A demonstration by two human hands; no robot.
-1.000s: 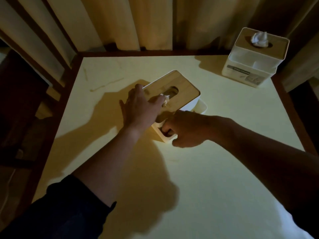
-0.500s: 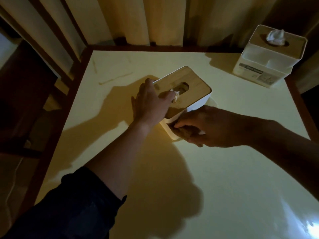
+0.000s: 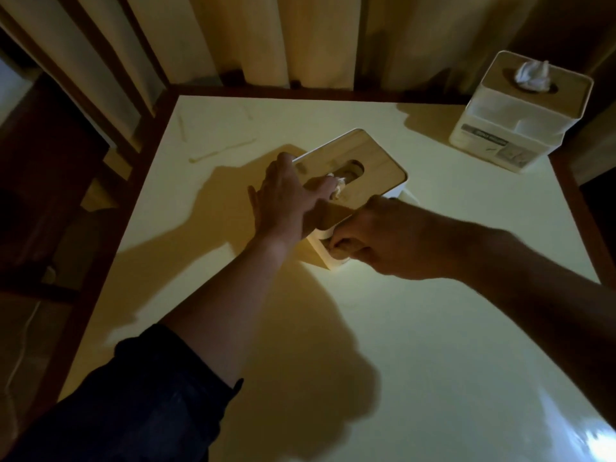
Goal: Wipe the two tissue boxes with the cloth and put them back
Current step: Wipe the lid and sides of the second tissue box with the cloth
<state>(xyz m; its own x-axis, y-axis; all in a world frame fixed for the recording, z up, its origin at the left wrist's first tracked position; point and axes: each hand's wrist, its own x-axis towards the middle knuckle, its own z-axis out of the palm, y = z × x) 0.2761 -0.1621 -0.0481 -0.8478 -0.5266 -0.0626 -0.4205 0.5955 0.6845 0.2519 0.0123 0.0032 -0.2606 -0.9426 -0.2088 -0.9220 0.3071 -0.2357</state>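
A white tissue box with a wooden lid (image 3: pixel 376 161) stands in the middle of the pale table (image 3: pixel 433 328). My left hand (image 3: pixel 286 198) lies over the lid's near left end and holds the box steady, thumb near the tissue slot. My right hand (image 3: pixel 390 241) presses its curled fingers against the box's white near side. A pale bit of cloth (image 3: pixel 407 196) shows behind that hand; the rest is hidden under it. The second tissue box (image 3: pixel 520 118), taller and white with a tissue sticking up, sits at the far right corner.
Curtains (image 3: pixel 300 38) hang right behind the table's far edge. The table has a dark wooden rim. Dark furniture (image 3: pixel 50 195) and a thin white cable (image 3: pixel 23 345) lie to the left, below table level.
My right hand has slid along the box's near side toward its near corner, and its fingers have curled. My left hand stays on the lid.
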